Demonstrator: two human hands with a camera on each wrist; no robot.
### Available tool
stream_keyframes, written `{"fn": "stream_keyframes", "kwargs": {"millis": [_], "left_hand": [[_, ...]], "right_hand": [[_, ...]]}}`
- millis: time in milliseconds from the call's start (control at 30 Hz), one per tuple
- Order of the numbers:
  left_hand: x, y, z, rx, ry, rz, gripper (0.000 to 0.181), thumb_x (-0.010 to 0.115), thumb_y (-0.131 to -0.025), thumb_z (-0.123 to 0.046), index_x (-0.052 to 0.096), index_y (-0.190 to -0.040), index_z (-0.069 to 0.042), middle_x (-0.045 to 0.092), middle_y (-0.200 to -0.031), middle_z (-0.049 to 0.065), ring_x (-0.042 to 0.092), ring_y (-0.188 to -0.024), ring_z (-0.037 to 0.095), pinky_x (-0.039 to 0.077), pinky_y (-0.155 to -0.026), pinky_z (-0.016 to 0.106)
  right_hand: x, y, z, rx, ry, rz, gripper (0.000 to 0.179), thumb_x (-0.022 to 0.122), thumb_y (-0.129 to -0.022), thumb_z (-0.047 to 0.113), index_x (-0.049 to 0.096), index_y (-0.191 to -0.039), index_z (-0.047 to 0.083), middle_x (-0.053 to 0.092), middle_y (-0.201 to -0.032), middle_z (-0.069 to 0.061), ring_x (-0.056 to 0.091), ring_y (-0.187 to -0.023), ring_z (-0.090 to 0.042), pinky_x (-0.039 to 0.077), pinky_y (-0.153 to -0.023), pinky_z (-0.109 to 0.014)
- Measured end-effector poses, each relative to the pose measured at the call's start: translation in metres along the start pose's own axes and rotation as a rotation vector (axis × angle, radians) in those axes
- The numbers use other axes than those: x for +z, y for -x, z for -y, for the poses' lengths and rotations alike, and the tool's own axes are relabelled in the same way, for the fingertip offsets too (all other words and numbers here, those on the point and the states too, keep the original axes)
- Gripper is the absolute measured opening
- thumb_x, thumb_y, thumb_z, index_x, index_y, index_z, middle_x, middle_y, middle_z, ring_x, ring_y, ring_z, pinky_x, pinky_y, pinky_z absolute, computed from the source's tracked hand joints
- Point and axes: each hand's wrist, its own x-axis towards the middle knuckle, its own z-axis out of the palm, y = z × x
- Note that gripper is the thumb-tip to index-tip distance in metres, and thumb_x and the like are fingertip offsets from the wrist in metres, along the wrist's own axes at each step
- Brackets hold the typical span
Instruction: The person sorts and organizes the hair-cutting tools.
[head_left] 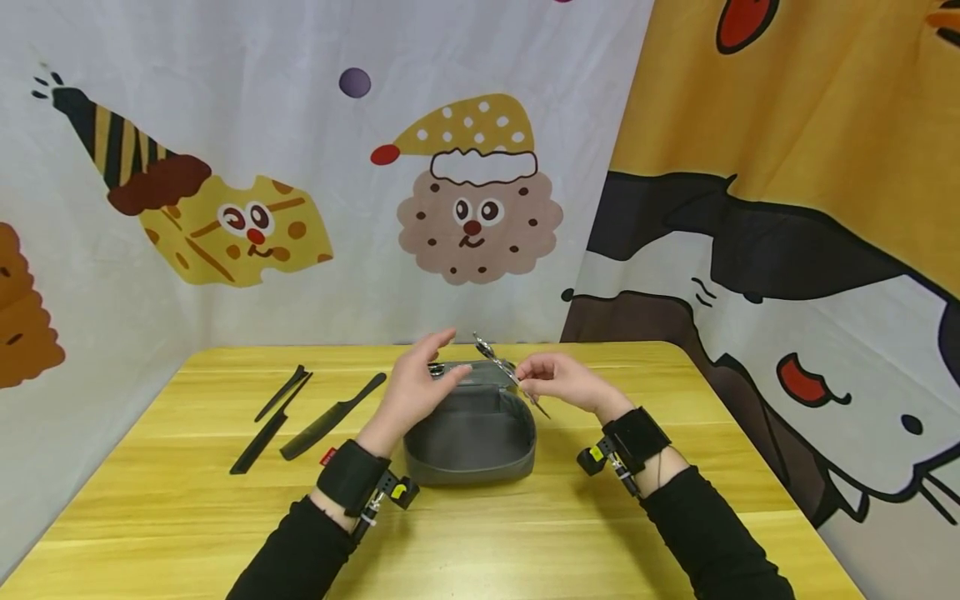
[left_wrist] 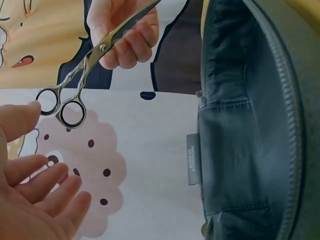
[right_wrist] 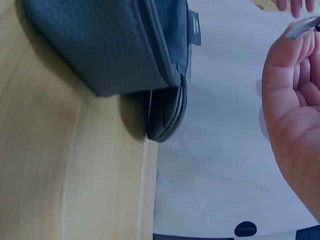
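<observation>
My right hand (head_left: 558, 379) pinches a pair of silver scissors (left_wrist: 102, 48) by the blade part, above the right rear of a grey zip bag (head_left: 471, 475). The scissors tilt, finger rings up toward the left and blade tips down to the right. In the left wrist view, my left hand (left_wrist: 37, 192) has its fingers spread, the thumb tip right at one finger ring. Between the hands the bag stands unzipped with its lid folded back; its visible inner floor is bare. A shiny metal piece (head_left: 437, 369) shows behind the left hand, mostly hidden.
Left of the bag on the wooden table (head_left: 480, 542) lie a wide dark comb (head_left: 322, 427), a tail comb (head_left: 262, 442) and a slim black tool (head_left: 281, 392). A printed cartoon curtain (head_left: 300, 317) hangs right behind the table's back edge.
</observation>
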Motion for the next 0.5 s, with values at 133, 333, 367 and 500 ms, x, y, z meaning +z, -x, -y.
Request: {"fn": "stream_keyframes", "kwargs": {"millis": [133, 333, 367, 500], "left_hand": [[-0.006, -0.004, -0.002, 0.034, -0.013, -0.003, 0.060, 0.078, -0.088, -0.016, 0.054, -0.140, -0.001, 0.056, -0.137, 0.018, 0.054, -0.124, 0.033, 0.047, -0.101, 0.046], [-0.012, -0.007, -0.003, 0.101, -0.048, 0.021, 0.058, 0.082, -0.083, -0.014, 0.059, -0.135, -0.002, 0.060, -0.133, 0.015, 0.055, -0.123, 0.031, 0.047, -0.100, 0.045], [-0.012, -0.007, -0.003, 0.105, -0.050, 0.027, 0.056, 0.081, -0.083, -0.014, 0.060, -0.134, -0.003, 0.061, -0.131, 0.014, 0.056, -0.122, 0.030, 0.048, -0.100, 0.044], [-0.012, -0.007, -0.003, 0.116, -0.019, 0.046, 0.049, 0.081, -0.084, -0.011, 0.064, -0.129, -0.003, 0.065, -0.124, 0.012, 0.060, -0.117, 0.028, 0.050, -0.097, 0.042]], "right_hand": [[0.004, -0.002, 0.003, -0.027, -0.010, 0.072, 0.020, 0.060, -0.097, 0.006, 0.060, -0.105, -0.012, 0.059, -0.081, -0.013, 0.057, -0.072, -0.019, 0.052, -0.067, -0.032], [0.008, -0.005, 0.003, -0.056, -0.067, 0.129, 0.021, 0.060, -0.098, 0.007, 0.059, -0.105, -0.013, 0.060, -0.083, -0.007, 0.058, -0.073, -0.018, 0.053, -0.068, -0.033], [0.009, -0.006, 0.002, -0.060, -0.073, 0.132, 0.019, 0.060, -0.098, 0.006, 0.059, -0.104, -0.012, 0.061, -0.083, -0.007, 0.058, -0.072, -0.018, 0.053, -0.068, -0.032], [0.011, -0.007, 0.001, -0.085, -0.080, 0.153, 0.013, 0.061, -0.097, 0.004, 0.060, -0.101, -0.009, 0.060, -0.083, -0.007, 0.058, -0.071, -0.018, 0.053, -0.067, -0.033]]}}
